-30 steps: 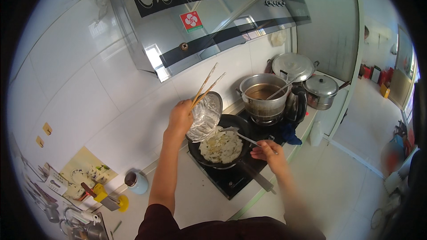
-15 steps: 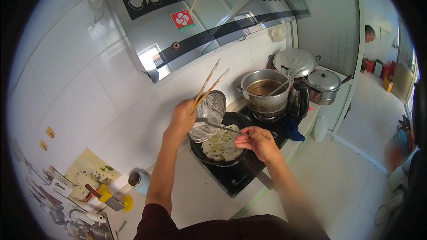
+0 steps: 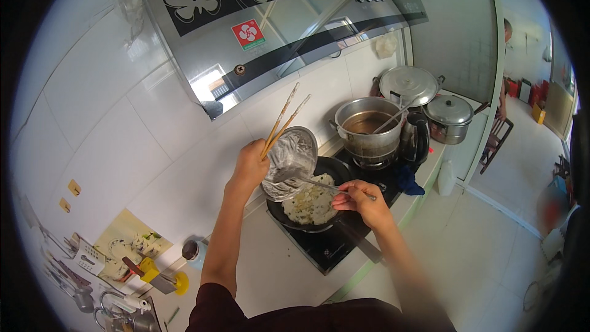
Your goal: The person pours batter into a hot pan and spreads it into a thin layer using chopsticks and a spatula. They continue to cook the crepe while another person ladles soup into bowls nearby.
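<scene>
A metal bowl [image 3: 297, 147] streaked with pale batter is tipped on its side above the black frying pan [image 3: 278, 214]. My left hand [image 3: 249, 167] is closed around a pair of batter-tipped chopsticks [image 3: 282, 122], which point upward, and grips the bowl's rim. In my right hand [image 3: 364, 201] is the long handle of a metal spoon [image 3: 322, 183], pinched between the fingers. Its head lies against the inside of the bowl, partly lost in the batter smears. Pale batter with green bits [image 3: 312, 204] spreads over the pan's bottom.
Behind the pan to the right stands a big pot of brown liquid [image 3: 367, 124] with a ladle in it. A black kettle [image 3: 415, 138], two lidded pots [image 3: 447, 114] and a blue cloth [image 3: 408, 181] are nearby. The range hood [image 3: 276, 31] hangs above. A person [image 3: 505, 86] is beyond the doorway.
The spoon has moved slightly lower within the bowl, and the bowl's inside faces me more. Both hands keep their grips. The person beyond the doorway shows differently, with a chair now visible.
</scene>
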Demonstrator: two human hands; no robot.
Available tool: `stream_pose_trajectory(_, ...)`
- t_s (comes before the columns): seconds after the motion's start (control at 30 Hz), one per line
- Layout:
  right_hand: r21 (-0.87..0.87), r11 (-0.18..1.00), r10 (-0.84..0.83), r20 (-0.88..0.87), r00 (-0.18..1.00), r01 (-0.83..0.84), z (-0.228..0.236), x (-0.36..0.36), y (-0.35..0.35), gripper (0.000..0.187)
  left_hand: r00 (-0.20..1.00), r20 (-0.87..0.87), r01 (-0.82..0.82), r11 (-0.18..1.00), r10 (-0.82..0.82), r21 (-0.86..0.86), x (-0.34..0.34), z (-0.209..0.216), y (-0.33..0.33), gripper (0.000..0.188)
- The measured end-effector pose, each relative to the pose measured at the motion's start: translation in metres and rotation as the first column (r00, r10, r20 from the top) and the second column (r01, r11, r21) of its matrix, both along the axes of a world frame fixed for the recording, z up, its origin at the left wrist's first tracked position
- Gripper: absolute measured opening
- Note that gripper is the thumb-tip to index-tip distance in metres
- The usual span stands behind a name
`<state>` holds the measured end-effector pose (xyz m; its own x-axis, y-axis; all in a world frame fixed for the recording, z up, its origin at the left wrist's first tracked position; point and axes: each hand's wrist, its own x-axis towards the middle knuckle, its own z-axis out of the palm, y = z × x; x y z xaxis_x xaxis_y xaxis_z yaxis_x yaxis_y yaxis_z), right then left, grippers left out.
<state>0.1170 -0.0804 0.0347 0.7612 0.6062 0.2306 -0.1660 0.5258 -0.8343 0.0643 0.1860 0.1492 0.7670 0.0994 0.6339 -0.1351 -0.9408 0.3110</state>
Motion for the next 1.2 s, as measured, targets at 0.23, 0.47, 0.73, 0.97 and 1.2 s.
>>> stream_pose_trajectory(0.23, -0.072, 0.997, 0.010, 0.019, 1.000, -0.009, 0.003, 0.012, -0.002, 0.025, 0.999, -0.008, 0.054, 0.993, -0.053, 0.108, 0.004, 0.002, -0.008, 0.010)
stream_pose_trajectory(0.47, -0.020, 1.000, 0.019, -0.067, 0.998, -0.020, 0.005, 0.024, -0.002, 0.023, 0.998, -0.027, 0.065, 0.984, -0.061, 0.165, 0.004, 0.003, -0.015, 0.009)
stream_pose_trajectory(0.73, -0.001, 0.999, 0.038, -0.105, 0.994, -0.039, 0.014, 0.029, -0.008, 0.023, 0.996, -0.046, 0.083, 0.982, -0.076, 0.167, 0.007, 0.005, -0.022, 0.008)
stream_pose_trajectory(0.97, 0.027, 0.999, 0.022, -0.109, 0.994, -0.019, 0.017, 0.034, -0.013, 0.021, 0.995, -0.027, 0.104, 0.968, -0.100, 0.227, 0.010, 0.002, -0.022, 0.007)
stream_pose_trajectory(1.2, -0.136, 0.991, -0.017, 0.005, 1.000, 0.017, 0.025, 0.026, -0.021, 0.021, 0.997, -0.053, 0.068, 0.962, -0.056, 0.264, 0.014, 0.003, -0.023, 0.008)
